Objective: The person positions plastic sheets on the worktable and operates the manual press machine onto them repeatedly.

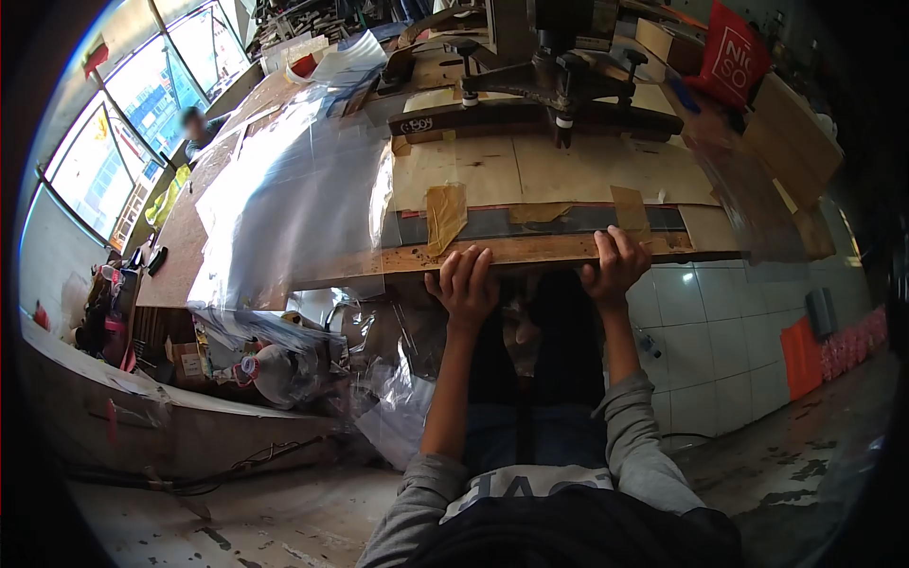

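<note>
My left hand (466, 284) rests with bent fingers over the front edge of the wooden board (530, 250). Further right, my right hand (615, 265) curls over the same edge, its thumb below. Both hands appear to grip this edge. Just behind them runs a dark strip (568, 223) with pieces of brown tape (446, 216) across it. Pale plywood sheets (473, 170) lie beyond the strip. A black metal clamp frame with a long bar (615, 124) stands over the far part of the plywood.
Clear plastic sheets (294, 199) cover the table's left side and hang over its edge. A cardboard box (791, 142) and red bag (731, 57) are at right. A large bottle (284, 377) lies below left. Another person (196, 128) is near the windows.
</note>
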